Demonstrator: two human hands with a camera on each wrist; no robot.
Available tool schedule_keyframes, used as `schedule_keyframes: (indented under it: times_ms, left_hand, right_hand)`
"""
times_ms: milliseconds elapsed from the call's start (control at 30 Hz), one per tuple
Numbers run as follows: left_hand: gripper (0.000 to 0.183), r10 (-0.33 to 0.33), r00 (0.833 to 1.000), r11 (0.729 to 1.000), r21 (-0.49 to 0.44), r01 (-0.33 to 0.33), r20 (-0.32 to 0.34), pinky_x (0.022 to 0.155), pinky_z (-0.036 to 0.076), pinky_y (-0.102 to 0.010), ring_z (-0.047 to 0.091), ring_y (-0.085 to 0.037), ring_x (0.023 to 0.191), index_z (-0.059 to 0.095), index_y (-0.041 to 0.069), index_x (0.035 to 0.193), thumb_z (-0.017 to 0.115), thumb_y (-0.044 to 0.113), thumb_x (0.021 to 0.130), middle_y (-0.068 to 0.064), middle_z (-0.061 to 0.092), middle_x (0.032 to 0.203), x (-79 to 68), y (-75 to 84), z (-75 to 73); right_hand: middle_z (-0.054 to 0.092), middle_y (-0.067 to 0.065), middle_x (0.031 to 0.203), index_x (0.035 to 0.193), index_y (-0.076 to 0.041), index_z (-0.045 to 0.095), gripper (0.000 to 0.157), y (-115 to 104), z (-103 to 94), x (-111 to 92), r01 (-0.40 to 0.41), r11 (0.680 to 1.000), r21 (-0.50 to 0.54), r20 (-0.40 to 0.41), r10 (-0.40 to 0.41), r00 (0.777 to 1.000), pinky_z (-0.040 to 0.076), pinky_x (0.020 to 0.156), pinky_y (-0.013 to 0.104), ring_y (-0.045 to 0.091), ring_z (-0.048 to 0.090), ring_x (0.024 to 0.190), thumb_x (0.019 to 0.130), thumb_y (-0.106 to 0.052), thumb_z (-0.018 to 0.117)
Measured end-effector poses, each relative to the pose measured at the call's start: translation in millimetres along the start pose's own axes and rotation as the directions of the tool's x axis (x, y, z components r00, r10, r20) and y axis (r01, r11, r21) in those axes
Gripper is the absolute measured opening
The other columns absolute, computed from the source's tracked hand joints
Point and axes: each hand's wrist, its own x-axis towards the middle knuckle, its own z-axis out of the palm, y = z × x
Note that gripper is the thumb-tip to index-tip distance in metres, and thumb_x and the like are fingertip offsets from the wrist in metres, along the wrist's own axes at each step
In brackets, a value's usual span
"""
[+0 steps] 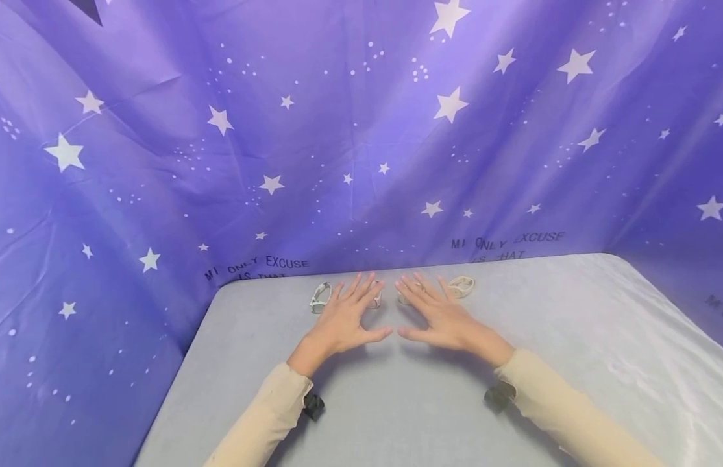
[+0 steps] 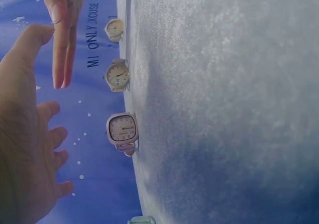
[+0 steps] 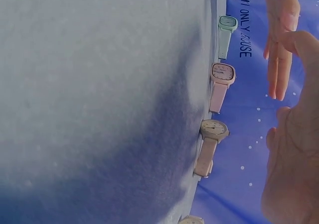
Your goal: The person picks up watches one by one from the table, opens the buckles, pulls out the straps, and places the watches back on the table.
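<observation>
2 pale sleeves [image 1: 259, 412] come in nearest the camera, and out of them go the left hand [image 1: 343, 319] and the right hand [image 1: 446, 319], hovering over the grey table [image 1: 367, 415], fingers fanned wide, holding nothing, thumb tips near each other. Straight ahead of the fingertips, and lower, it's a row of 4 watches along the far edge, the starry curtain [image 1: 361, 130] right behind! Running left to right: green watch [image 3: 228, 22], pink watch [image 3: 223, 72], beige watch [image 3: 214, 128], cream watch [image 2: 114, 29]. From the head view the fingers cover much of the middle pair, yet the wrist views show curtain between hands and watches, so no contact there. Who's nearer? Left hand has the green and pink, right hand the beige and cream, with the outer 2 just outside the spread fingers. Look at how they lie: straps looped, dials towards the person, the green loop stretching mostly away over the table, the cream loop slanting outwards to the right; the middle loops are too hidden from above to call. Any reach, I'd judge, turns on that gap: forward and down, each hand taking its own side.
</observation>
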Motion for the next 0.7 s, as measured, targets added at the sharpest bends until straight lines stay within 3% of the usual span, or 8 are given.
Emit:
schedule_keyframes:
  times_ms: [233,433,700]
  left_hand:
    - [0.099,0.005,1.000,1.000,0.005,-0.005,0.008,0.126,0.013,-0.062,0.008,-0.027,0.159,0.013,0.030,0.164,0.048,0.080,0.087,-0.005,0.015,0.172,1.3,-0.2,-2.2]
    - [0.098,-0.009,0.999,1.000,0.015,0.009,0.041,0.127,0.010,-0.059,0.005,-0.024,0.159,0.009,0.032,0.164,0.046,0.081,0.087,0.002,0.006,0.171,1.4,1.4,-3.1]
    - [0.098,-0.008,0.999,1.000,0.011,0.007,0.037,0.127,0.009,-0.059,0.005,-0.024,0.159,0.009,0.032,0.164,0.046,0.081,0.088,0.004,0.003,0.171,2.0,3.0,-1.0]
  right_hand:
    - [0.015,0.003,0.171,0.164,-0.020,0.017,0.093,1.0,-1.1,1.4,0.006,1.000,-0.008,-0.021,-0.006,1.000,-0.003,0.125,0.064,0.032,0.010,0.159,0.093,-0.068,0.053]
    - [0.016,0.004,0.171,0.164,-0.020,0.018,0.091,1.8,0.9,0.1,0.002,1.000,-0.006,-0.027,-0.002,1.000,-0.002,0.125,0.065,0.032,0.010,0.159,0.094,-0.068,0.052]
    - [0.020,0.008,0.170,0.163,-0.017,0.022,0.090,1.7,1.3,-1.1,-0.002,1.000,-0.008,-0.033,0.001,0.999,-0.001,0.125,0.065,0.032,0.011,0.159,0.094,-0.066,0.053]
